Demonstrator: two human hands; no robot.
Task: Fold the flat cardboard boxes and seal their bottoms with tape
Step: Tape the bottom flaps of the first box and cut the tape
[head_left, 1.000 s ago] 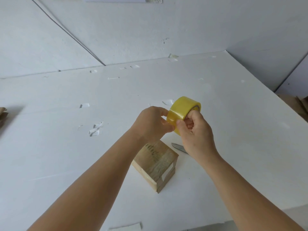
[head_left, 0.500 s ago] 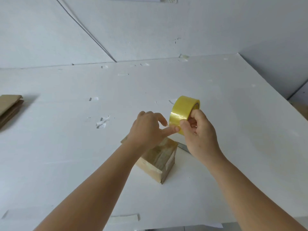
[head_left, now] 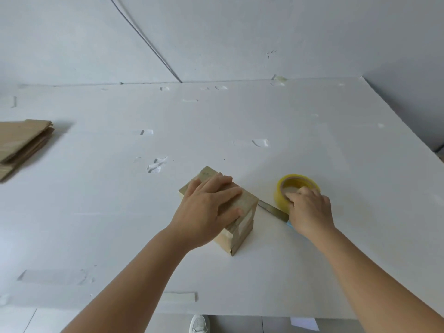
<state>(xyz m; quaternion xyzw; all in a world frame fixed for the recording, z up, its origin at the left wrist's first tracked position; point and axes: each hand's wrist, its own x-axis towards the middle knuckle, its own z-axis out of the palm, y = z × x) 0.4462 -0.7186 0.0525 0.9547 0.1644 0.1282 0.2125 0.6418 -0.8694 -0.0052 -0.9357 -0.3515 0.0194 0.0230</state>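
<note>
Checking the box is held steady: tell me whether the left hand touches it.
Touching. The head view shows the left hand lying flat on the box.

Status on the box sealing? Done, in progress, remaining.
Done: one folded cardboard box on the table already carries tape strips. In hand: left hand rests flat on it; right hand grips the yellow tape roll sitting on the table. Left: the flat cardboard stack at the far left looks unfolded.
</note>
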